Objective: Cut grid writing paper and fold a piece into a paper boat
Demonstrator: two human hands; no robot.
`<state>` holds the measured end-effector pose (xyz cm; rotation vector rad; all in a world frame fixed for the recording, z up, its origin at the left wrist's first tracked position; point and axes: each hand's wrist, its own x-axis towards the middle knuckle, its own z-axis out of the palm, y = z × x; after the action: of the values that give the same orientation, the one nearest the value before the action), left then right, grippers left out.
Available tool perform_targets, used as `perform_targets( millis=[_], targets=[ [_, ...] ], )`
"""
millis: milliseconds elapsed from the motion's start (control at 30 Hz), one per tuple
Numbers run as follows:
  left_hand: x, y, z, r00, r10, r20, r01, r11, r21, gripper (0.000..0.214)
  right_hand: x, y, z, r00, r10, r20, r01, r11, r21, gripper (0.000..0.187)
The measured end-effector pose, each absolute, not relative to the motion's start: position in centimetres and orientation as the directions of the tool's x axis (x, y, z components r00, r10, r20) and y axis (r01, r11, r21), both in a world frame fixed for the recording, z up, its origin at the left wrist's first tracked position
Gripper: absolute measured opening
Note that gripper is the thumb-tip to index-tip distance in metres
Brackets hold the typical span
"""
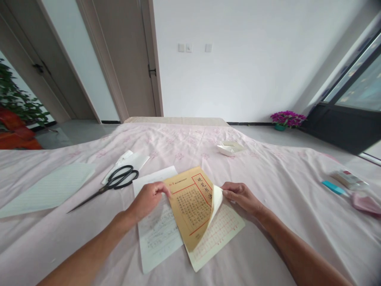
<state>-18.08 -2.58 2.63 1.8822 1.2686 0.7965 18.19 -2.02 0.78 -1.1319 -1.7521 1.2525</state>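
A calligraphy practice booklet (190, 202) with a tan, red-framed cover lies tilted in front of me. My right hand (242, 196) pinches the edge of its cover, which curls up and bares a red-gridded page (224, 228). At the booklet's upper left edge, my left hand (150, 200) is closed with its fingers on the edge. Under the booklet's left side lies a white sheet with handwriting (160, 234). Black-handled scissors (114, 180) rest to the left of that, partly over a folded white paper (135, 161).
A lined sheet (50, 188) lies far left on the pink floral cloth (166, 135). Beyond the booklet sits a folded paper boat (229, 148). At the right are a blue-capped item (333, 187), a clear packet (349, 178) and a pink object (366, 203).
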Motion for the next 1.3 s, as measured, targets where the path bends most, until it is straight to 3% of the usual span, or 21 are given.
perform_targets(
  millis=[67, 133, 300, 467, 700, 1100, 1200, 1300],
  targets=[
    [-18.6, -0.8, 0.9, 0.085, 0.992, 0.094, 0.589, -0.127, 0.798, 0.034, 18.3, -2.0, 1.0, -0.379, 0.925, 0.036, 0.24, 0.136, -0.961, 0.039],
    [-18.7, 0.8, -0.2, 0.021, 0.998, 0.057, 0.639, -0.057, 0.767, 0.033, 18.5, -1.9, 1.1, -0.372, 0.928, 0.011, 0.212, 0.097, -0.973, 0.038],
    [-18.0, 2.7, -0.5, 0.017, 1.0, -0.003, 0.635, -0.009, 0.772, 0.009, 18.6, -1.8, 0.8, -0.421, 0.902, -0.097, 0.115, -0.053, -0.992, 0.039],
    [-17.3, 3.5, -0.5, -0.007, 1.0, -0.02, 0.464, 0.021, 0.885, 0.025, 18.1, -2.0, 0.7, -0.45, 0.891, -0.058, 0.109, -0.01, -0.994, 0.042],
    [-15.9, 3.4, -1.9, 0.016, 0.999, -0.044, 0.223, 0.039, 0.974, 0.036, 18.2, -2.5, 1.7, -0.626, 0.768, -0.134, 0.2, -0.008, -0.98, 0.043],
    [-16.4, 2.5, -2.0, -0.031, 0.999, 0.036, 0.2, -0.029, 0.979, 0.03, 18.9, -2.4, 1.8, -0.707, 0.693, -0.139, 0.253, 0.065, -0.965, 0.029],
    [-16.4, 2.6, -2.1, -0.076, 0.995, 0.058, 0.243, -0.037, 0.969, 0.027, 18.6, -2.8, 2.5, -0.778, 0.621, -0.1, 0.27, 0.186, -0.945, 0.037],
    [-16.4, 2.7, -2.4, -0.112, 0.991, 0.075, 0.284, -0.04, 0.958, 0.025, 17.8, -3.9, 3.7, -0.809, 0.582, -0.078, 0.402, 0.452, -0.796, 0.05]
  ],
)
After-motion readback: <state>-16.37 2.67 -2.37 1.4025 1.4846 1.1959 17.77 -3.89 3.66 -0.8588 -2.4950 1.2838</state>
